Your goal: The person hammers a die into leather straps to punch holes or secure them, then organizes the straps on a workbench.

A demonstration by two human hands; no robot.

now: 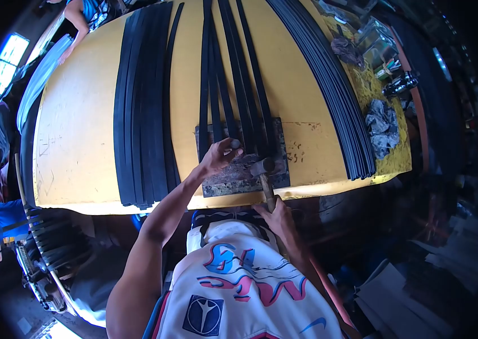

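My left hand [221,157] is closed around a short tool with a round grey top [235,143], perhaps a punch. Its lower end is hidden by my fingers. It stands over a dark, worn board [230,187] at the table's near edge. My right hand [279,216] grips the wooden handle of a hammer [262,168], whose head hangs above the board, just right of my left hand. Several long black strips [241,85] run from the far side of the table onto the board, their near ends by my left hand.
The table has a yellow top [81,130]. A wide row of black strips [137,107] lies left, and a thick stack [329,85] lies right. Crumpled grey plastic [383,129] and a dark object [401,83] sit at the right edge. Another person's arm [78,25] reaches in at the far left.
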